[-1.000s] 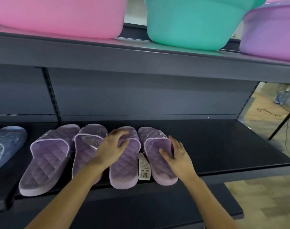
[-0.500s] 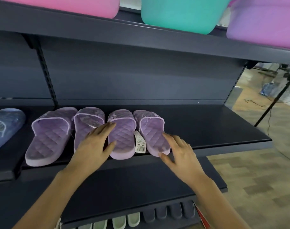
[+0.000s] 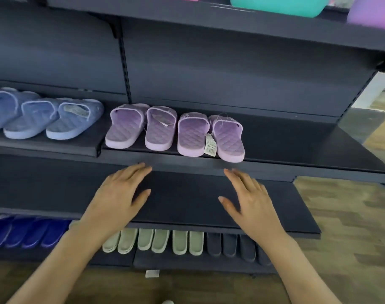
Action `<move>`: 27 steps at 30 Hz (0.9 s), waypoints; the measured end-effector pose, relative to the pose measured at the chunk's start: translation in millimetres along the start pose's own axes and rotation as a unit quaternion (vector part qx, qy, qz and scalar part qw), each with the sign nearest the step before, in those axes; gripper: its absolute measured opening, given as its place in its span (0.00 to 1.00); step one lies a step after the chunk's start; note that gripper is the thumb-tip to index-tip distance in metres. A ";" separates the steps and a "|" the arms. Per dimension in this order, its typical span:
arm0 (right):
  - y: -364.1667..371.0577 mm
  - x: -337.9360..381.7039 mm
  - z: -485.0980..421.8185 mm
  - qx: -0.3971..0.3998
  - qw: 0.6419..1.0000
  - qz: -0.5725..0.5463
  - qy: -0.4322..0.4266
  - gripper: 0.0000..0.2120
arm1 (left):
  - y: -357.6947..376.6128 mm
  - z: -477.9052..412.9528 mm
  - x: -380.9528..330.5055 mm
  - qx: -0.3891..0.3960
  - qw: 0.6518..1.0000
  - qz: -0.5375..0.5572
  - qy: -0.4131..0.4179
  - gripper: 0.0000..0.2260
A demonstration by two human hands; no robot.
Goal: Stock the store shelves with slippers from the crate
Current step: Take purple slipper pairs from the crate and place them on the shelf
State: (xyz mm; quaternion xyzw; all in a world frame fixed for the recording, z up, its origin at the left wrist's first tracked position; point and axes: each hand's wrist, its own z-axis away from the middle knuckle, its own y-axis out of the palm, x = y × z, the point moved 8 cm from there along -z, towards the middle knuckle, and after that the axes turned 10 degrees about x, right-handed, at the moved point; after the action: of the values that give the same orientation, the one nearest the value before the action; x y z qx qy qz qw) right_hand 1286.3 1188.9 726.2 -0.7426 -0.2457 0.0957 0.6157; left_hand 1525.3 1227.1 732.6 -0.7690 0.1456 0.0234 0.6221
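a: entry one, purple slippers [image 3: 158,132]. where were they?

b: four in a row on the middle shelf [image 3: 296,150], toes to the back wall, heels at the front lip, sides touching or just beside one another. a price tag [image 3: 211,145] hung between the third and fourth.

a: reason for the layout?

b: by my reading, the heels faced out so a shopper could see the footbed and lift a pair. they were grouped by colour, just right of the blue slippers [image 3: 44,119] on the next section.

a: entry two, hands.

b: left hand [image 3: 119,194] and right hand [image 3: 250,200] were both empty, palms down, fingers straight and a little spread. they hung over the lower shelf [image 3: 182,200]. i couldn't tell whether they touched it.

a: slippers relative to the hands?

b: above and behind both, apart from them. the row spanned the gap between the hands, and the rightmost heel was nearest the right fingertips.

a: crate?

b: not in view.

a: other stock?

b: green slippers [image 3: 156,240] and grey slippers [image 3: 231,244] on the bottom level. the next pair would likely go right of the purple row, where the shelf surface showed.
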 end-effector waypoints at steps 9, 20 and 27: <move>20.2 90.7 0.9 0.035 0.995 -0.016 -0.090 0.28 | -39.6 105.3 48.8 0.011 0.989 -0.076 -0.130 0.24; 42.8 258.0 -42.5 0.045 0.980 -0.027 -0.193 0.28 | -102.3 203.3 154.5 -0.024 0.966 -0.124 -0.225 0.24; 73.5 411.5 -54.9 0.072 0.956 -0.065 -0.278 0.28 | -142.8 307.2 252.2 -0.029 0.937 -0.152 -0.314 0.23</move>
State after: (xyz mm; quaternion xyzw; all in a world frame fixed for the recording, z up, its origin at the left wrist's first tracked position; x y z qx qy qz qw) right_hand 1683.1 1331.0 733.8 -0.6229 -0.4472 0.2760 0.5796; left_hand 1847.3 1500.2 744.4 -0.7528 -0.1764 0.1733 0.6100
